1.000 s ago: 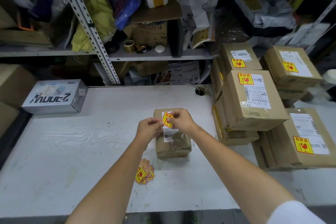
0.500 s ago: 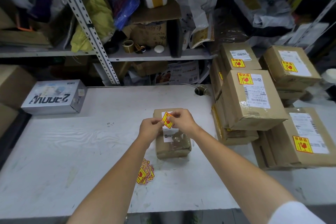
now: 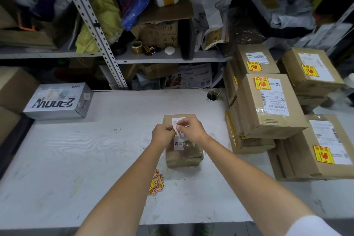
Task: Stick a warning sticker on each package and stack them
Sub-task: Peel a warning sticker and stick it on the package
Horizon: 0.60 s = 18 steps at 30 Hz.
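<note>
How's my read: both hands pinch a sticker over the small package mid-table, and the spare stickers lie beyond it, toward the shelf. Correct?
Not quite. The head view shows the spare stickers on the near side of the small package, toward the person, not beyond it. The rest holds: the left hand and right hand both pinch a sticker over that package.

Warning sticker (image 3: 179,133) now showing a white side where its yellow face was showing 0.5 s ago, left hand (image 3: 162,134) and right hand (image 3: 192,130) pinching it, drawing closer together over the package (image 3: 183,156), fingers curling tighter
</note>
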Motion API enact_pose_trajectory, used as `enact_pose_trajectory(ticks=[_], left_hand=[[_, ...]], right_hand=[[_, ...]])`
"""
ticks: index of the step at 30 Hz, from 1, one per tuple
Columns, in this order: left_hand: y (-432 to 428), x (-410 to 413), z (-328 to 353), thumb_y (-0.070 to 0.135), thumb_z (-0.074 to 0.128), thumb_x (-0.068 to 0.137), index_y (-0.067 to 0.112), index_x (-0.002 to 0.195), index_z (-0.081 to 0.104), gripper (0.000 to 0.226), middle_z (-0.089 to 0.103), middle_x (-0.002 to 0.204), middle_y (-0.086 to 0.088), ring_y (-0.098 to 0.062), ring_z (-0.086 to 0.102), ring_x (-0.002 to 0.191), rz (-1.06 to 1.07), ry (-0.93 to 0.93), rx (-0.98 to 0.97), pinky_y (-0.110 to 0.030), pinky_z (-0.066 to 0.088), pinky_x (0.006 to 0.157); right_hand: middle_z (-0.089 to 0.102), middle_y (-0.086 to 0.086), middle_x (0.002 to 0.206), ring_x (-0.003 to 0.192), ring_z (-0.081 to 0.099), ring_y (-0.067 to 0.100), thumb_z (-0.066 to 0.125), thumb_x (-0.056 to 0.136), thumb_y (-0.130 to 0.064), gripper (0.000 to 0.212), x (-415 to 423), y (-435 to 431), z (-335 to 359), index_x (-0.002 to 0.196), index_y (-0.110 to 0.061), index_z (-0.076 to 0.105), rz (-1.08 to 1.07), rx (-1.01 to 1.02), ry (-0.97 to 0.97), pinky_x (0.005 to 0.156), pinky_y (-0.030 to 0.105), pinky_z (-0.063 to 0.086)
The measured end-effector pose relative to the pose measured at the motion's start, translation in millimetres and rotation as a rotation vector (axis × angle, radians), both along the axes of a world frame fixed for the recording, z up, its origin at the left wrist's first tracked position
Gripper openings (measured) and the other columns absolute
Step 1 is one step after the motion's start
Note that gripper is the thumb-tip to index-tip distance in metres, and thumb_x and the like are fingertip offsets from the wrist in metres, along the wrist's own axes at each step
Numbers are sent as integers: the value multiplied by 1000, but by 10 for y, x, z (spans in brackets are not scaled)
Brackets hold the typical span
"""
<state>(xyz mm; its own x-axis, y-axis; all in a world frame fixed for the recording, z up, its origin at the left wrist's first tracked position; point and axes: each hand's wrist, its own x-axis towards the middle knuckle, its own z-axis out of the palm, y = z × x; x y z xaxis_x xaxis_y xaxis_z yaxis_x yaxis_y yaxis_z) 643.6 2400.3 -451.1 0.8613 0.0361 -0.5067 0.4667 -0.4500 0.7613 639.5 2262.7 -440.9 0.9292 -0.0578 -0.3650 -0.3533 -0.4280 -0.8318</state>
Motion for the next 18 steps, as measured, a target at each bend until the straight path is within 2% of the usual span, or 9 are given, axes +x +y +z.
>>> enact_pose_trajectory(ticks=[3, 6, 8, 10, 13, 16, 18], left_hand=[[-33, 26, 10, 11, 66, 81, 24, 61, 73, 25, 70, 71, 3, -22, 67, 78, 29, -7, 21, -38, 56, 74], [-17, 40, -39, 14, 72, 83, 19, 86, 79, 9, 75, 95, -1, -22, 68, 92, 70, -4, 9, -39, 57, 87], [27, 52, -66, 15, 73, 83, 14, 103, 77, 20, 73, 108, -4, -22, 66, 98, 102, 0, 35, -37, 54, 92], [100, 56, -59, 14, 73, 84, 12, 108, 75, 25, 71, 111, -4, -22, 64, 102, 141, -12, 63, -35, 52, 93], [195, 55, -71, 15, 72, 87, 12, 116, 72, 30, 69, 118, -4, -24, 66, 102, 203, -17, 87, -37, 53, 92], [248, 20, -103, 15, 75, 84, 17, 127, 65, 44, 67, 122, -7, -24, 68, 97, 255, 15, 59, -35, 55, 83], [270, -13, -132, 16, 75, 82, 16, 114, 71, 33, 70, 113, -6, -24, 68, 95, 258, 21, 38, -37, 55, 87]], right_hand=[[67, -4, 94, 91, 61, 12, 67, 91, -11, 7, 36, -22, -19, 94, -10, 74, -13, -82, -35, 73, 15, 45], [69, -1, 96, 93, 64, 17, 65, 92, -11, 8, 99, -97, -43, 92, -13, 73, -11, -149, -9, 77, 24, 48], [71, 2, 99, 93, 63, 19, 61, 92, -9, 13, 135, -215, -53, 95, -14, 73, -74, -220, 4, 77, 25, 46], [72, 4, 103, 95, 63, 21, 57, 93, -7, 18, 152, -390, -74, 99, -13, 73, -179, -295, 7, 79, 26, 46], [68, 9, 123, 111, 61, 25, 57, 97, -12, 26, 146, -613, -138, 120, -11, 67, -235, -367, 55, 88, 27, 44], [48, 10, 149, 134, 47, 29, 59, 98, -21, 52, 100, -643, -206, 146, -9, 44, -120, -327, 166, 108, 34, 38], [41, 9, 154, 139, 42, 29, 59, 98, -23, 59, 66, -587, -242, 151, -9, 36, -69, -304, 190, 112, 38, 35]])
